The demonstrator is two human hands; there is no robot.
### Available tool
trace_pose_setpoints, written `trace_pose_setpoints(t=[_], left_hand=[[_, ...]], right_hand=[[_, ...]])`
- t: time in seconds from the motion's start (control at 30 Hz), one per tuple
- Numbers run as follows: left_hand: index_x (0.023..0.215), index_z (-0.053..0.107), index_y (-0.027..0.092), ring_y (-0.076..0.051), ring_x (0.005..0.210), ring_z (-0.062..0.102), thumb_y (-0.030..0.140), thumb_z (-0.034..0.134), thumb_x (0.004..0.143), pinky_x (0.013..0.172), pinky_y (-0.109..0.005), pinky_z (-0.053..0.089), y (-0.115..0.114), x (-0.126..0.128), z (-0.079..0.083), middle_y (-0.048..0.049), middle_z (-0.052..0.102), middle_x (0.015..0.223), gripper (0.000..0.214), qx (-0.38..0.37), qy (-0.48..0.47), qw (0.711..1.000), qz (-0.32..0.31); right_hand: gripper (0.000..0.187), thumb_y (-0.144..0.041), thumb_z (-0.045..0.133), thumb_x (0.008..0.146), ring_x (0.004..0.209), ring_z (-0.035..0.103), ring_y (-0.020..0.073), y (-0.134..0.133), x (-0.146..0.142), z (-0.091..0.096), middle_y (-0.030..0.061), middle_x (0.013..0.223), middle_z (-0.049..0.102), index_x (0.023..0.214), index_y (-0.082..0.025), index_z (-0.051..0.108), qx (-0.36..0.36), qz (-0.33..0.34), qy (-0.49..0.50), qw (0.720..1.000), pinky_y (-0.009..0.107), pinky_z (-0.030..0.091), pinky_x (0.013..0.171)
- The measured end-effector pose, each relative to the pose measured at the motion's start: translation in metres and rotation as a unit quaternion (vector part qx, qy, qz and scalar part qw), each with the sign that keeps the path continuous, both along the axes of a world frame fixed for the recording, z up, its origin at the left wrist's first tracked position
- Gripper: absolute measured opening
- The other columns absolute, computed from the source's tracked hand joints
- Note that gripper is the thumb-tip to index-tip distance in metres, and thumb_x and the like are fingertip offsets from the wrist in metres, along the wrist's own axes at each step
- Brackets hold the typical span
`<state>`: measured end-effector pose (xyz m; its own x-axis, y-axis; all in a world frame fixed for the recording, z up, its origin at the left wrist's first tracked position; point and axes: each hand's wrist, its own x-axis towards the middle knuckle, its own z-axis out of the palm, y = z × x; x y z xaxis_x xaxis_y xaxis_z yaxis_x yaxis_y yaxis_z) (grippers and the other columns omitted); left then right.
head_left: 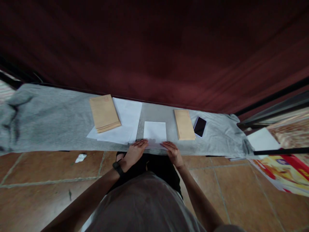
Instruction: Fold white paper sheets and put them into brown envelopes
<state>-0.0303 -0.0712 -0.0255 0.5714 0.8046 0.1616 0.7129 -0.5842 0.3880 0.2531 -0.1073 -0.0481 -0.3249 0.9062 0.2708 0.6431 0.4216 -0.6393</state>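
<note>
A white sheet of paper (154, 130) lies in front of me on the grey cloth, close to the near edge. My left hand (135, 151) grips its near left corner, fingers closed at the edge. At the near right corner, my right hand (174, 153) holds the same sheet, thumb and fingers together. The near strip of the paper between the hands looks bent or folded, though the fingers partly cover it. To the left, a stack of brown envelopes (105, 112) rests on larger white sheets (130, 112). More brown envelopes (184, 125) lie to the right.
A smartphone (200, 126) lies beside the right envelopes. Grey cloth (53, 119) covers the long narrow surface, with a dark red panel (154, 64) rising behind it. Below is a tiled floor (60, 193) with a crumpled white scrap (80, 158). A colourful box (285, 172) stands at right.
</note>
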Motion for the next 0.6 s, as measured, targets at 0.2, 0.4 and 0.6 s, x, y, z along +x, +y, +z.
trace_pose_setpoints(t=[0.2, 0.4, 0.6], left_hand=[[0.123, 0.067, 0.019, -0.020, 0.130, 0.058, 0.007, 0.045, 0.093, 0.112, -0.039, 0.046, -0.0053, -0.0050, 0.0012, -0.0076, 0.066, 0.136, 0.039, -0.006, 0.001, 1.000, -0.018], [0.118, 0.069, 0.018, -0.021, 0.128, 0.060, 0.002, 0.048, 0.086, 0.111, -0.040, 0.048, 0.0008, -0.0048, 0.0000, -0.0084, 0.067, 0.134, 0.042, -0.021, -0.015, 1.000, -0.006], [0.116, 0.069, 0.019, -0.020, 0.125, 0.062, 0.006, 0.048, 0.090, 0.107, -0.040, 0.051, 0.0023, -0.0072, -0.0004, -0.0076, 0.069, 0.130, 0.036, -0.025, -0.051, 0.998, 0.009]], right_hand=[[0.041, -0.011, 0.054, 0.094, 0.128, 0.060, 0.0226, -0.0048, 0.0044, 0.0000, 0.0062, 0.135, 0.066, 0.130, -0.026, 0.067, 0.006, 0.013, 0.007, 1.000, 0.049, 0.045, 0.114], [0.043, -0.009, 0.054, 0.092, 0.127, 0.060, 0.0225, -0.0027, 0.0036, -0.0016, 0.0062, 0.133, 0.067, 0.130, -0.026, 0.067, -0.008, 0.000, 0.018, 1.000, 0.047, 0.046, 0.113], [0.043, -0.008, 0.055, 0.091, 0.126, 0.060, 0.0230, 0.0029, 0.0048, 0.0011, 0.0051, 0.130, 0.069, 0.127, -0.027, 0.068, -0.010, -0.019, 0.034, 0.999, 0.045, 0.048, 0.109]])
